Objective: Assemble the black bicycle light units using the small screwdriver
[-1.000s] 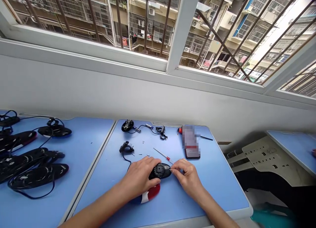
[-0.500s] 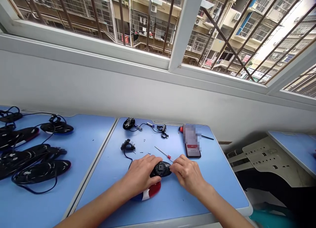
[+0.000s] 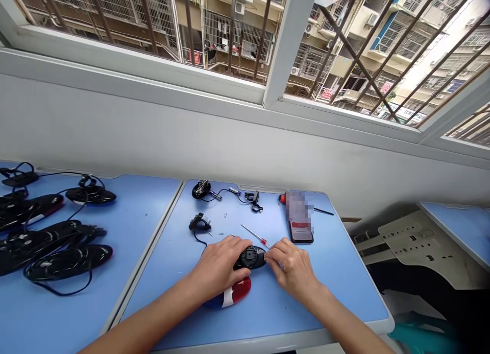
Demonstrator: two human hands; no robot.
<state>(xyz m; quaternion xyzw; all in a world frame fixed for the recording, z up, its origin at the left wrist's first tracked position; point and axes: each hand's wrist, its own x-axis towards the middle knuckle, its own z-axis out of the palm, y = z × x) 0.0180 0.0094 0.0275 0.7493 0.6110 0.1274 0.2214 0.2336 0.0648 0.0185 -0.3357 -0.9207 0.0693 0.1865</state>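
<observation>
L grip point(image 3: 221, 264) round blk housing point(image 3: 250, 257), R grip point(image 3: 267, 255) pinched at tip, screwdriver point(image 3: 253, 233) & phone point(image 3: 301, 233) beyond

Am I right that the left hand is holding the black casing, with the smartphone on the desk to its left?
Not quite: in the head view, the smartphone lies on the desk to the right of the left hand, which is holding the black casing.

Improvised workbench: blue desks point(image 3: 325, 298), scattered screws point(image 3: 221, 234), screwdriver point(image 3: 252, 233), barred window point(image 3: 225, 32).
</observation>
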